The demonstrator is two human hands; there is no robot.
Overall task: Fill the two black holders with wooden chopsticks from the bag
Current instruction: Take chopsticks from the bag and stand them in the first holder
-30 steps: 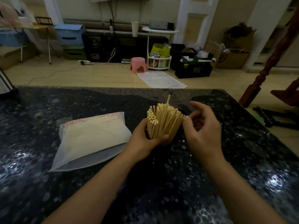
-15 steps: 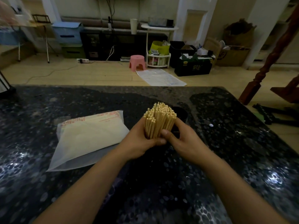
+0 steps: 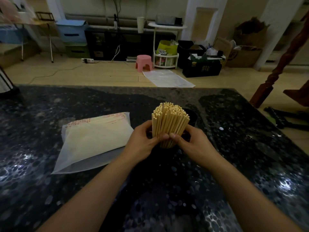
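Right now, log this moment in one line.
hands: left hand, right hand grip chopstick bundle | second holder behind | bag left

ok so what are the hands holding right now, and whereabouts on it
Both the left hand and right hand grip the upright bundle of pale wooden chopsticks around its lower part, thumbs meeting at the front.

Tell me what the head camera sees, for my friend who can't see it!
Two hands, left hand and right hand, grip a standing bundle of wooden chopsticks on a dark speckled table. A bag lies to the left; a black holder peeks behind.
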